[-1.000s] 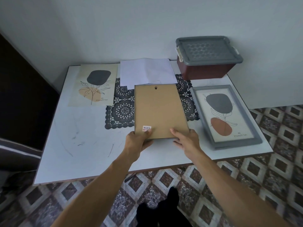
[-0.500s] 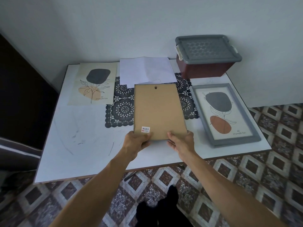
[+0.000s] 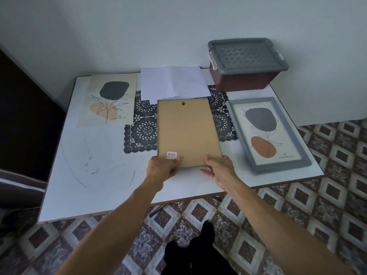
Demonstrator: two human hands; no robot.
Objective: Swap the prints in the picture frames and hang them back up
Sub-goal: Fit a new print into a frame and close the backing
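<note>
Since a second ago the right hand (image 3: 217, 168) has slid off the corner and opened up a bit, palm showing, fingers just touching the near edge of the face-down frame (image 3: 188, 132). Left hand (image 3: 162, 167) is clamped on its lower left corner, thumb by the barcode sticker (image 3: 171, 155). That frame sits in the middle of the table (image 3: 89, 175), partly over the black lace mat (image 3: 143, 130). Loose print (image 3: 112, 102) is upper left, framed print (image 3: 268, 133) on the right, white paper (image 3: 172, 82) and lidded box (image 3: 246, 64) up top.
</note>
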